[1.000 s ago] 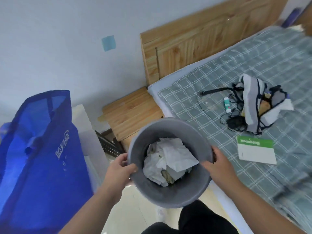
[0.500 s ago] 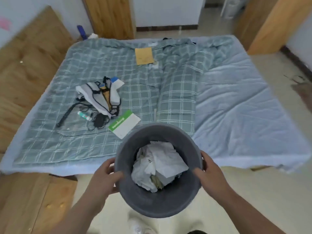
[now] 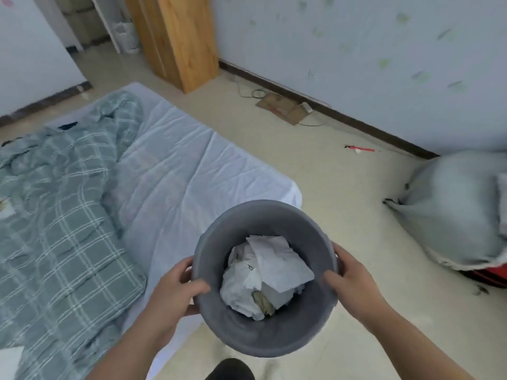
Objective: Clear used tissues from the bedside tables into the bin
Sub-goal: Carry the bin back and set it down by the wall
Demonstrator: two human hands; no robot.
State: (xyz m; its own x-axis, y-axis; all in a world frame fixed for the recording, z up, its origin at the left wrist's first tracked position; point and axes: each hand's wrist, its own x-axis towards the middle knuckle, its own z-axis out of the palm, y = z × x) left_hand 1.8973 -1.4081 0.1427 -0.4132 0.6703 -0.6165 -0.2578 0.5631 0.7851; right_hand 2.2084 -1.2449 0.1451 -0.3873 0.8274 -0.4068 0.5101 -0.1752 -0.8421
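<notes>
I hold a round grey bin (image 3: 263, 335) in front of me, above the floor beside the bed's corner. Crumpled white tissues (image 3: 263, 272) fill its bottom. My left hand (image 3: 175, 294) grips the bin's left rim, thumb hooked inside. On the right rim sits my right hand (image 3: 354, 281), gripping it with the thumb inside too. No bedside table is in view.
The bed (image 3: 175, 171) with a pale sheet and a green checked quilt (image 3: 55, 209) lies to the left. A stuffed grey sack (image 3: 455, 209) rests on the floor at the right. A wooden cabinet (image 3: 181, 39), flat cardboard (image 3: 285, 109) and a red stick (image 3: 359, 148) stand along the far wall.
My view has swung right, from the headboard and bedside table, across the bed, to the bed's foot corner and the open floor. Both hands have kept their grip on the bin.
</notes>
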